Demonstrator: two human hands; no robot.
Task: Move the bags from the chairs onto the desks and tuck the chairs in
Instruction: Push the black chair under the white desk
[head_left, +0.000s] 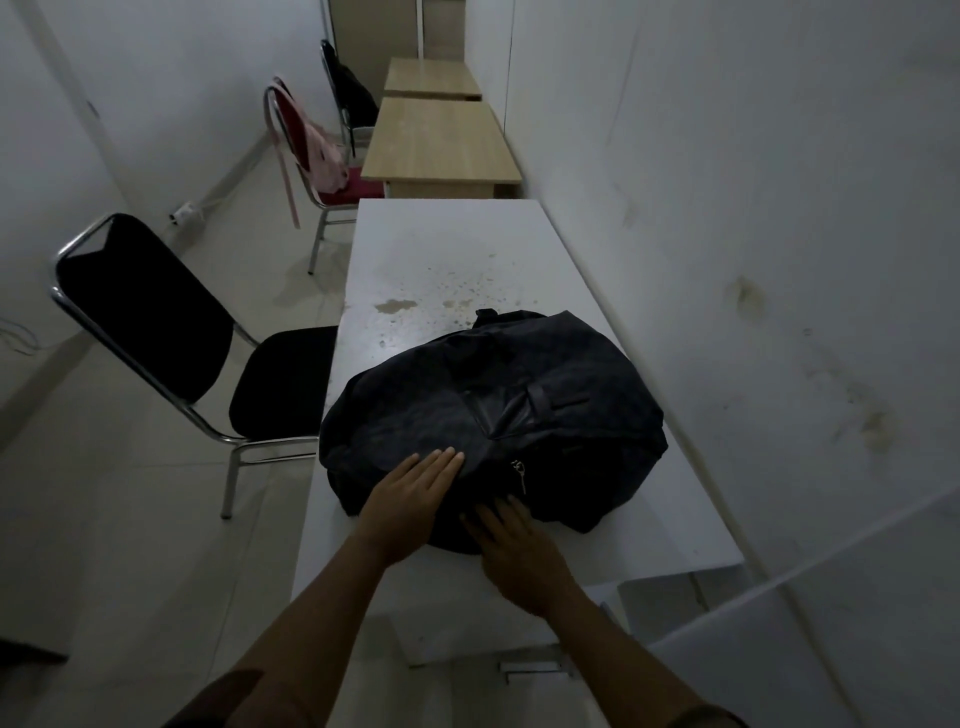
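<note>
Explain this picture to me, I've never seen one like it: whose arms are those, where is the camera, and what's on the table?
The camera sits on a person's head, looking down, so the arms are theirs. The left hand and right hand lie flat and open on a dark bag resting on a white desk; nothing is gripped. Beside it stands an empty black chair, not tucked in. Farther back, a pink bag sits on a red chair, and a black bag on another, next to wooden desks.

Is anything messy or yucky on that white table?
Yes. The white table has brownish stains and little speckles just beyond the black bag, like something dried there. The wall beside it is blotchy too.
</note>
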